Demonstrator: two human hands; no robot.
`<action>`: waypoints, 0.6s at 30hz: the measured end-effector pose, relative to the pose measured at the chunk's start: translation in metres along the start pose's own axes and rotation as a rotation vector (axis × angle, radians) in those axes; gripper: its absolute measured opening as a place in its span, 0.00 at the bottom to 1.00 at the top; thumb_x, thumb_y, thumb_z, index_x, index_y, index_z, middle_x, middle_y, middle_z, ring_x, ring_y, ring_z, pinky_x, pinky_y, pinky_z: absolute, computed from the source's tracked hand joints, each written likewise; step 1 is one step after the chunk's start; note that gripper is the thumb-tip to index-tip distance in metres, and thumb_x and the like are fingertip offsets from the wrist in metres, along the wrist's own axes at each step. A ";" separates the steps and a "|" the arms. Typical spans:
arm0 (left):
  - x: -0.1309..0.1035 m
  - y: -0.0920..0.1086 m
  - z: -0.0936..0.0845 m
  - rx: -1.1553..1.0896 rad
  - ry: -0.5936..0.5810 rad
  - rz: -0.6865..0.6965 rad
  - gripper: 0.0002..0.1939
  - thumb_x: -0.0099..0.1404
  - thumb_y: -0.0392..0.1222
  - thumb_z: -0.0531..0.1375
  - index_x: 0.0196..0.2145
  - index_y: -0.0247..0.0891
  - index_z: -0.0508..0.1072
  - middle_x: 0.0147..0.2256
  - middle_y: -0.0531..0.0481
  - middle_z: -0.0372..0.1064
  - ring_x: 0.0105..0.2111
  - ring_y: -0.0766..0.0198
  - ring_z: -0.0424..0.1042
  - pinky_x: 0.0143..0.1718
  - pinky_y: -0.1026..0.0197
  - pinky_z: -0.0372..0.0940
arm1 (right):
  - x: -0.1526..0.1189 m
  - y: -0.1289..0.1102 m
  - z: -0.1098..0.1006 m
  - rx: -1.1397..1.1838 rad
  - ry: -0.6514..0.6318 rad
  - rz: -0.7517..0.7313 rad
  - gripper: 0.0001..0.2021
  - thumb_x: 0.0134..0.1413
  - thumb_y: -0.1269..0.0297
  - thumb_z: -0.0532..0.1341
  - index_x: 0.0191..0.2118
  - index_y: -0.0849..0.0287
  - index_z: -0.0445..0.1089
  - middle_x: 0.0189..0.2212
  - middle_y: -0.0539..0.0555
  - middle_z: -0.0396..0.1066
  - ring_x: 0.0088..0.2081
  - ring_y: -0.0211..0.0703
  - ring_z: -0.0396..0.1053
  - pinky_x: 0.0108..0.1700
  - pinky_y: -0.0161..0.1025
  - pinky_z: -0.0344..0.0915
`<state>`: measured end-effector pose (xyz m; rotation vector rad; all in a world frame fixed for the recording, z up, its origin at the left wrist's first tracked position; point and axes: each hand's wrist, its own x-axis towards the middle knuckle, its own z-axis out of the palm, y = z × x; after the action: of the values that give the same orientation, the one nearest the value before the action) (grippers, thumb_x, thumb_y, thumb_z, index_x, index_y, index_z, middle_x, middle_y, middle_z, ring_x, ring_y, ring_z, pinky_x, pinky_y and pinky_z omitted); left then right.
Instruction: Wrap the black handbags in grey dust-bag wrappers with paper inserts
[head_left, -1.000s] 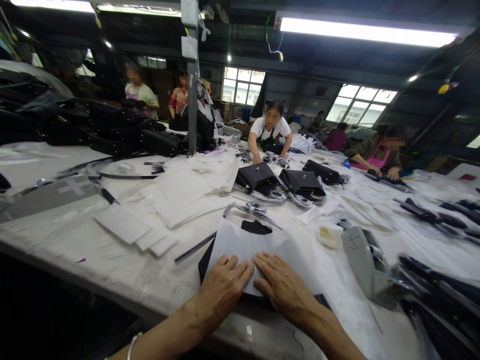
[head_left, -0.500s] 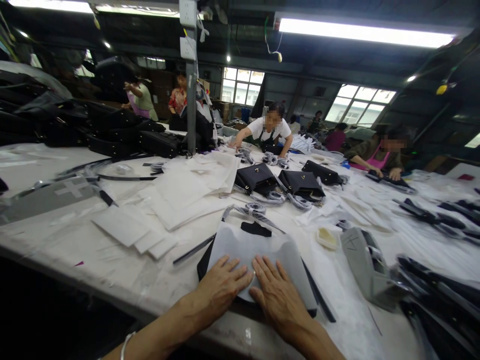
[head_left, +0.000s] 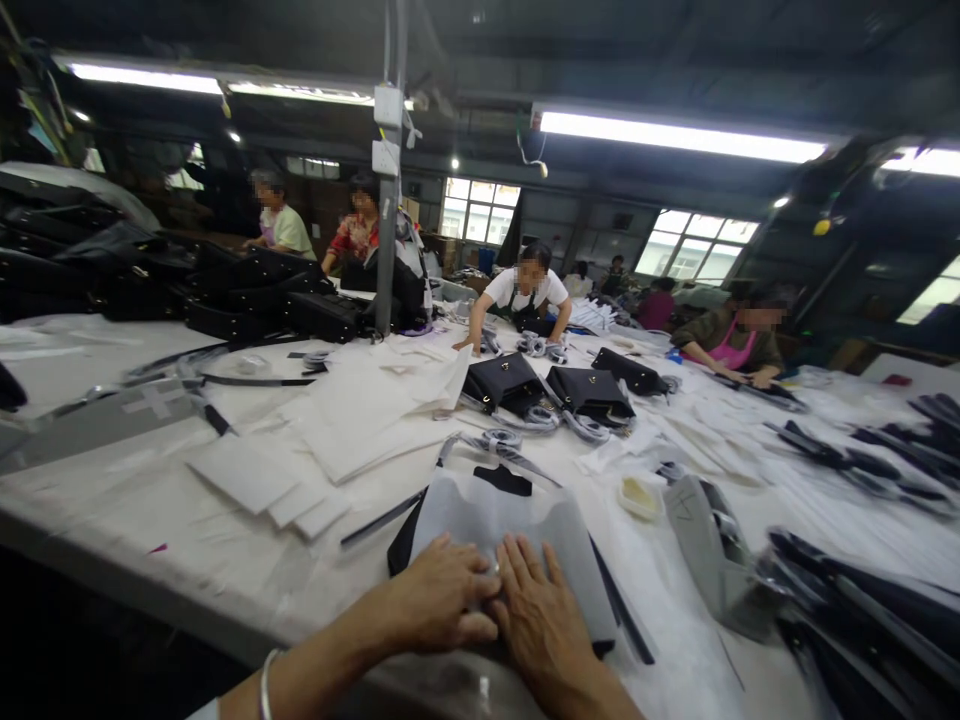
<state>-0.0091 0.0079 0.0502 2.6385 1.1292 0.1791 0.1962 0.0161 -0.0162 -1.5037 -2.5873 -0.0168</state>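
Note:
A black bag lies at the table's near edge, most of its face covered by a pale grey-white sheet. My left hand rests on the lower left of the sheet, fingers somewhat bent and not wrapped round anything. Flat on the sheet's lower middle, just to the right, is my right hand, its fingers stretched out. The two hands meet near the fingertips. Beyond the bag's top lies a wrapped, coiled strap.
White paper sheets spread to the left. Black bags lie ahead, and a grey tape dispenser stands to the right beside a small yellowish dish. Several people work across the table; a metal post rises behind.
My left hand has shifted slightly, its fingers now more bent. My right hand stays flat on the sheet. The camera view has tilted up a little.

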 end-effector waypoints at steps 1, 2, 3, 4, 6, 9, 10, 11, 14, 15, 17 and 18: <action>0.001 0.003 0.003 0.000 0.016 -0.029 0.17 0.67 0.51 0.62 0.52 0.48 0.72 0.53 0.48 0.72 0.56 0.50 0.69 0.61 0.43 0.58 | 0.000 0.002 0.003 0.001 -0.003 -0.003 0.26 0.65 0.55 0.57 0.64 0.59 0.64 0.65 0.61 0.60 0.66 0.62 0.55 0.67 0.64 0.50; 0.002 0.004 0.007 -0.013 0.026 -0.056 0.15 0.67 0.50 0.62 0.51 0.48 0.73 0.53 0.49 0.72 0.57 0.49 0.69 0.61 0.41 0.57 | 0.001 0.004 0.005 0.003 -0.009 -0.014 0.26 0.66 0.55 0.57 0.65 0.59 0.63 0.65 0.60 0.59 0.66 0.61 0.55 0.67 0.63 0.50; 0.003 0.005 0.011 -0.033 0.036 -0.079 0.15 0.67 0.49 0.62 0.51 0.49 0.73 0.53 0.49 0.73 0.58 0.48 0.68 0.61 0.39 0.57 | 0.001 0.007 0.007 0.007 -0.016 -0.031 0.26 0.66 0.55 0.56 0.66 0.58 0.62 0.65 0.59 0.59 0.67 0.60 0.55 0.67 0.62 0.51; 0.004 0.004 0.016 -0.049 0.051 -0.094 0.15 0.68 0.48 0.62 0.52 0.50 0.72 0.54 0.50 0.73 0.58 0.48 0.67 0.62 0.38 0.57 | 0.001 0.009 0.009 0.010 -0.014 -0.046 0.26 0.66 0.55 0.56 0.66 0.56 0.60 0.66 0.57 0.57 0.67 0.59 0.54 0.67 0.61 0.52; 0.004 0.000 0.024 -0.087 0.074 -0.115 0.18 0.67 0.48 0.62 0.55 0.51 0.70 0.55 0.49 0.72 0.59 0.48 0.67 0.62 0.38 0.56 | 0.001 0.014 0.013 0.012 0.010 -0.071 0.27 0.66 0.57 0.56 0.68 0.53 0.57 0.67 0.54 0.55 0.67 0.58 0.53 0.67 0.59 0.52; 0.003 -0.006 0.032 -0.126 0.112 -0.145 0.23 0.66 0.48 0.63 0.58 0.50 0.67 0.57 0.48 0.70 0.59 0.48 0.67 0.64 0.39 0.54 | 0.000 0.019 0.021 0.006 0.061 -0.099 0.30 0.65 0.59 0.57 0.70 0.49 0.52 0.68 0.50 0.53 0.68 0.59 0.53 0.67 0.60 0.54; 0.002 -0.007 0.033 -0.131 0.115 -0.150 0.24 0.66 0.49 0.63 0.59 0.49 0.66 0.57 0.47 0.70 0.60 0.48 0.66 0.64 0.39 0.53 | 0.000 0.021 0.024 0.000 0.073 -0.108 0.30 0.65 0.59 0.58 0.70 0.47 0.51 0.68 0.50 0.53 0.67 0.59 0.53 0.66 0.60 0.54; 0.002 -0.008 0.034 -0.134 0.113 -0.151 0.24 0.66 0.49 0.63 0.58 0.48 0.66 0.58 0.47 0.69 0.60 0.47 0.65 0.65 0.38 0.53 | 0.000 0.022 0.027 -0.007 0.082 -0.116 0.31 0.64 0.59 0.58 0.70 0.47 0.51 0.68 0.50 0.53 0.67 0.60 0.54 0.66 0.61 0.55; 0.002 -0.007 0.035 -0.130 0.078 -0.142 0.23 0.66 0.48 0.63 0.57 0.46 0.67 0.59 0.46 0.68 0.61 0.46 0.64 0.65 0.37 0.52 | 0.002 0.023 0.033 -0.033 0.100 -0.142 0.33 0.63 0.57 0.60 0.70 0.43 0.50 0.67 0.50 0.54 0.66 0.62 0.56 0.64 0.62 0.58; 0.002 -0.006 0.035 -0.123 0.071 -0.141 0.22 0.66 0.48 0.63 0.57 0.46 0.68 0.59 0.46 0.68 0.61 0.46 0.64 0.65 0.37 0.51 | 0.003 0.023 0.034 -0.043 0.105 -0.148 0.33 0.62 0.56 0.60 0.70 0.42 0.50 0.67 0.50 0.54 0.66 0.63 0.56 0.63 0.62 0.59; 0.003 -0.005 0.036 -0.108 0.065 -0.145 0.22 0.66 0.48 0.63 0.56 0.46 0.68 0.59 0.46 0.67 0.62 0.47 0.63 0.65 0.36 0.50 | 0.003 0.024 0.035 -0.060 0.113 -0.154 0.34 0.62 0.56 0.61 0.70 0.39 0.49 0.67 0.50 0.54 0.65 0.64 0.57 0.62 0.63 0.60; 0.004 -0.005 0.036 -0.101 0.064 -0.143 0.22 0.65 0.48 0.63 0.56 0.46 0.68 0.59 0.46 0.67 0.62 0.47 0.63 0.65 0.36 0.50 | 0.003 0.024 0.035 -0.070 0.118 -0.156 0.34 0.61 0.56 0.61 0.70 0.38 0.49 0.67 0.50 0.55 0.65 0.64 0.58 0.62 0.64 0.60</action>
<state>-0.0021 0.0069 0.0142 2.4700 1.2886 0.2860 0.2112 0.0338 -0.0524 -1.2766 -2.6257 -0.2085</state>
